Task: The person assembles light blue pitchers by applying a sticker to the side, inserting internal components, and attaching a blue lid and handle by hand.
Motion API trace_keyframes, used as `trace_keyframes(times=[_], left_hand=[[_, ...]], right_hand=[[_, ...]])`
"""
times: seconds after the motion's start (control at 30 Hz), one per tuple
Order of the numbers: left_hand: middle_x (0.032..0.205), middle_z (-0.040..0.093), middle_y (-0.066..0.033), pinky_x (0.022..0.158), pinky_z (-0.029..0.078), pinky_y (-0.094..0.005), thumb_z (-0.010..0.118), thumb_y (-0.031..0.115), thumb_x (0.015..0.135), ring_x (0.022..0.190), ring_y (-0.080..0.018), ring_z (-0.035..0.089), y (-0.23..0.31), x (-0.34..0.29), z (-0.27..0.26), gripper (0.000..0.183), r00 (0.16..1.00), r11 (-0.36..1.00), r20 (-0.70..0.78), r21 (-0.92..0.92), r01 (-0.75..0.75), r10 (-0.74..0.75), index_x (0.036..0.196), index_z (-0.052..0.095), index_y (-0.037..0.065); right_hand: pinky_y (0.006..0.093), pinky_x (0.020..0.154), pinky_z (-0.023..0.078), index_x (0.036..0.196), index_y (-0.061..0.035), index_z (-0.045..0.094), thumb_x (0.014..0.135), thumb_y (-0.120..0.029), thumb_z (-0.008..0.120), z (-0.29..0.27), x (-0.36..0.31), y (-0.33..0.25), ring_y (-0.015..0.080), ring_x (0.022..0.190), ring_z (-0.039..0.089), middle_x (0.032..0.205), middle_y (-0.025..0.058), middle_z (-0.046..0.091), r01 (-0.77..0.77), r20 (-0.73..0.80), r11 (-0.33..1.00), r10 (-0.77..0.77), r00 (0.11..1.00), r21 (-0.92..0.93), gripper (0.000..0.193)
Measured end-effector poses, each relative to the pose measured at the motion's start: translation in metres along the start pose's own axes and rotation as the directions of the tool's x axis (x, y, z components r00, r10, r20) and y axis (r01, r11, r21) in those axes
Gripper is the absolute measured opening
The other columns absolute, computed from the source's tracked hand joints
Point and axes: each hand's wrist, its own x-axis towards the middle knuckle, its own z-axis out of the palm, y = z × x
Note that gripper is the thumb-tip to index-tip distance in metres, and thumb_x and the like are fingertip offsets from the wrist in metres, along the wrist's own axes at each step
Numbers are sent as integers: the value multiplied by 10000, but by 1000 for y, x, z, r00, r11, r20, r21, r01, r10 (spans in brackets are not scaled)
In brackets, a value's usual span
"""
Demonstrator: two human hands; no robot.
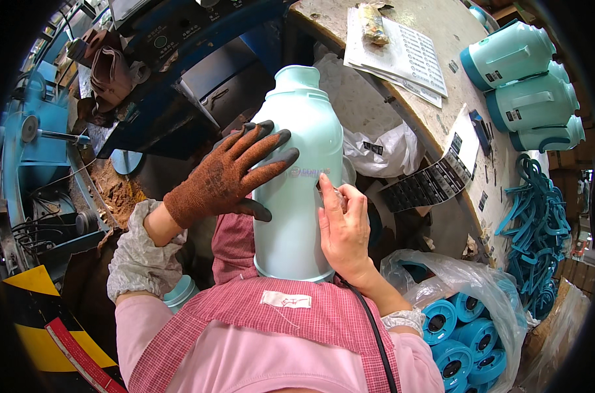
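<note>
A pale mint-green thermos jug body [297,223] stands up against my lap, its neck pointing away from me. My left hand [235,170], in a brown glove with dark fingertips, lies spread over the jug's left side, gripping nothing. Beside its fingertips is a small printed mark [305,172] on the jug. My bare right hand [345,229] touches the jug's right side; its index finger rests by the end of the mark and the other fingers are curled. Whatever those curled fingers may hold is too small and hidden to name.
A worn workbench [471,209] on the right carries printed sheets [402,56], a label strip [435,180], finished jugs [530,105] and teal straps [537,229]. A plastic bag [507,288] of round teal parts [451,360] sits lower right. Blue machinery [170,121] stands at left.
</note>
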Motion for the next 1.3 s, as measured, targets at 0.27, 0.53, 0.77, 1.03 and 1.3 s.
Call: trace_keyframes(times=[0.27,0.53,0.77,1.03,1.3], left_hand=[[1324,356,-161,962,373,-452,746,495,378,1178,-370,402,8,19,-13,946,994,996,112,88,-20,10,1258,467,287],[1177,407,-193,786,487,-417,775,390,463,932,-356,521,40,56,-17,841,940,899,341,415,-140,-11,1240,462,313],[1112,435,-129,627,464,-380,809,379,442,855,-305,530,62,94,-8,937,826,855,563,446,-265,-38,1274,379,406],[698,598,-144,515,508,-377,501,183,813,635,-265,643,-94,139,-174,287,909,718,-334,567,404,-249,1075,498,66],[675,572,-99,499,509,-354,569,130,723,627,-224,623,-130,123,-223,84,928,246,-373,901,358,17,712,605,55]], right_hand=[[352,754,425,1263,-119,482,790,-47,536,-6,4,7,254,847,457,988,115,457,34,31,995,-31,999,-96,482],[368,843,412,1254,-167,463,816,-142,578,-61,134,204,243,978,481,1074,60,537,-41,-124,779,-47,991,-626,453],[347,662,528,1205,-78,482,844,-461,514,-23,257,89,261,845,604,1134,98,549,-222,792,975,154,590,-25,527],[328,700,546,1364,-132,291,693,-389,688,-138,244,76,257,958,565,1244,149,427,-219,875,928,-176,451,300,821],[314,782,513,1241,-129,339,589,-18,657,-242,199,122,230,1087,472,1197,72,393,287,-17,862,-309,951,418,734]])
